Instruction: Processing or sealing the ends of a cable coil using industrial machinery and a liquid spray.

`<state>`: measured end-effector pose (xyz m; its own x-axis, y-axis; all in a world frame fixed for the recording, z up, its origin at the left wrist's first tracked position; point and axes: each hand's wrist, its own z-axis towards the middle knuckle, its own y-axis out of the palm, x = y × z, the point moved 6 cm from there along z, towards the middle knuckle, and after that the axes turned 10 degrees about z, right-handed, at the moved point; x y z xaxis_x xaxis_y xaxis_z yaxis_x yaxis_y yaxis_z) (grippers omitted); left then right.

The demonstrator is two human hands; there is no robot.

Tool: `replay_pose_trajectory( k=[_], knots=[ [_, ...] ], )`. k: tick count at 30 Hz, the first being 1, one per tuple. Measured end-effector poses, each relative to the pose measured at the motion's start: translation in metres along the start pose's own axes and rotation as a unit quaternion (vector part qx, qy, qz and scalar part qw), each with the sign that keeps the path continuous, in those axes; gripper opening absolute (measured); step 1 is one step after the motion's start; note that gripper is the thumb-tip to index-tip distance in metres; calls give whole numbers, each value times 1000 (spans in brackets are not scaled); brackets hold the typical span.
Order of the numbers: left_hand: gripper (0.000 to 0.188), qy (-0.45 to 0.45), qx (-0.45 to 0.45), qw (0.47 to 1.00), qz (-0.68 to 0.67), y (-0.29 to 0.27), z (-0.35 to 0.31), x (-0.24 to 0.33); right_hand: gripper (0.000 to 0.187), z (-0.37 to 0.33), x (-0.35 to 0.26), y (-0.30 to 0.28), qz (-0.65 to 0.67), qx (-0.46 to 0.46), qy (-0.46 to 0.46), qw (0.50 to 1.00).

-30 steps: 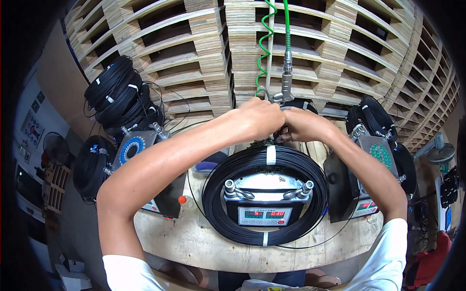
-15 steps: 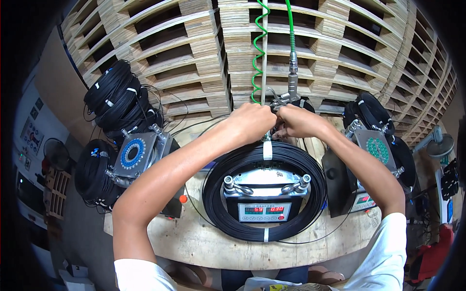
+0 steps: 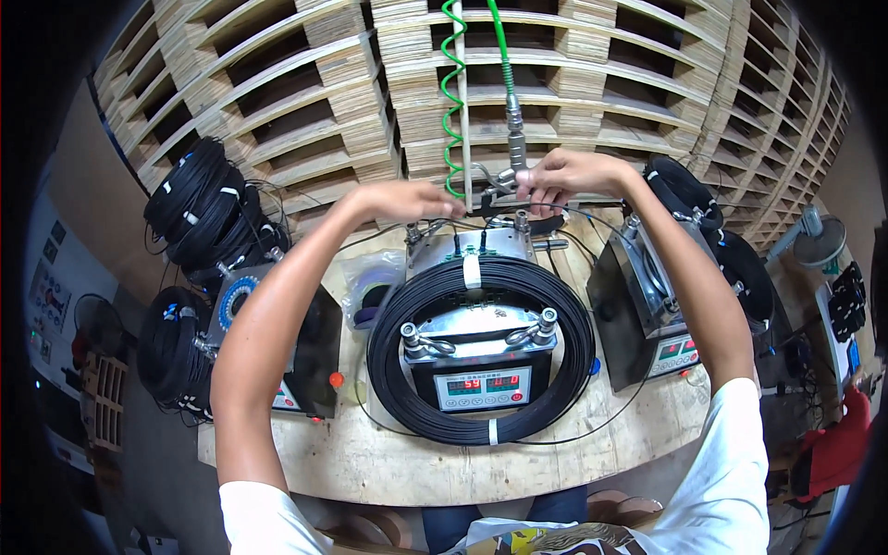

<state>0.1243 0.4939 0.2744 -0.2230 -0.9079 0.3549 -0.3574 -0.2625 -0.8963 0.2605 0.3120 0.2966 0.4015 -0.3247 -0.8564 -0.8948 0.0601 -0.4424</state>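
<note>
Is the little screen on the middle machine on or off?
On. The screen on the middle machine, inside the black cable coil, shows glowing red digits.

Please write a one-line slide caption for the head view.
Both hands, left hand and right hand, reach above a black cable coil on a winding machine.

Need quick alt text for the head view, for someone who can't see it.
Both hands, left hand and right hand, reach over a black cable coil on a winding machine to a metal fitting under a green hose. Wooden pallets stand behind.
</note>
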Motion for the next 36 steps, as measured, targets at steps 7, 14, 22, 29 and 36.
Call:
replay_pose_trajectory(
  k=[7,14,22,29,36],
  knots=[
    [59,28,44,994,-93,39,21,-9,85,65,45,19,-144,22,156,977],
    [62,-29,39,987,-156,38,22,2,54,81,65,17,-54,82,167,981],
    [63,11,70,987,-145,44,22,-11,28,70,97,8,173,118,60,976],
    [66,-39,19,990,-135,39,19,-2,21,46,109,11,303,110,-8,947],
    [66,-17,44,987,-156,48,29,-18,24,32,108,11,345,106,-17,932]
  ],
)
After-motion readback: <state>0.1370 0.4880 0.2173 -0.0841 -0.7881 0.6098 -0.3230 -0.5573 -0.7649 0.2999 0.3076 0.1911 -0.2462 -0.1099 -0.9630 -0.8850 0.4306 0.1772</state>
